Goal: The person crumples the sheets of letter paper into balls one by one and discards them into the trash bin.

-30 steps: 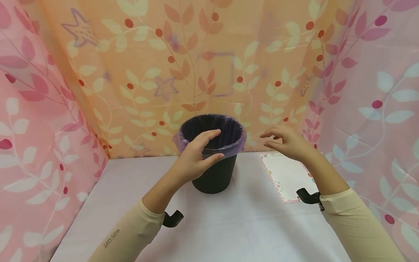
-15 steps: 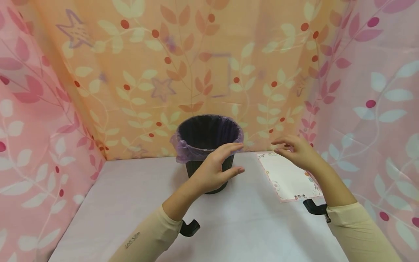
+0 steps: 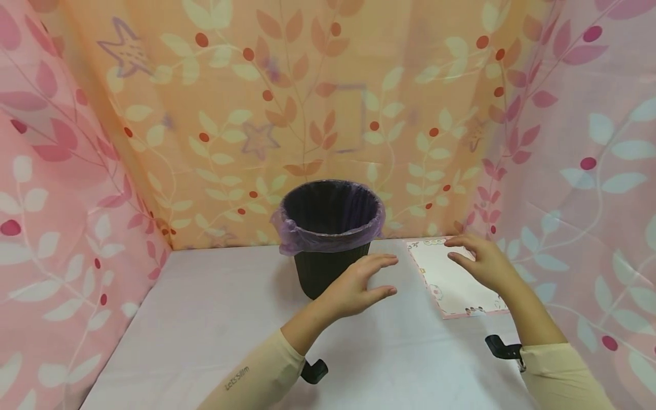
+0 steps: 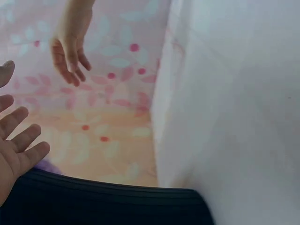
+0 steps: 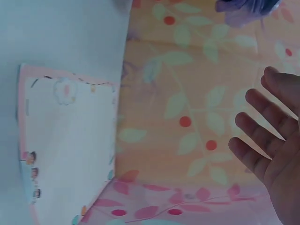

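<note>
A black bin [image 3: 323, 270] stands upright near the back of the table, a purple bin liner [image 3: 328, 242] folded over its rim. In front of its lower right side hovers my left hand [image 3: 353, 287], thumb and fingers spread apart and holding nothing. My right hand [image 3: 484, 262] hangs over a sheet of paper [image 3: 453, 285] with a pink decorated border; its fingers are loosely bent and hold nothing. The left wrist view shows the bin's dark wall [image 4: 108, 201] just below the left fingers. In the right wrist view, the paper [image 5: 70, 140] lies apart from the right hand [image 5: 276, 136].
A white cloth covers the table [image 3: 205, 319]. An orange patterned curtain [image 3: 230, 114] closes off the back, with a pink curtain [image 3: 56, 228] at the left and another pink curtain [image 3: 589, 199] at the right. A black mount sits at each wrist.
My left hand has moved from over the bin's front rim to the right and down. My right hand has shifted right and lower, over the paper. Bin and paper stay put.
</note>
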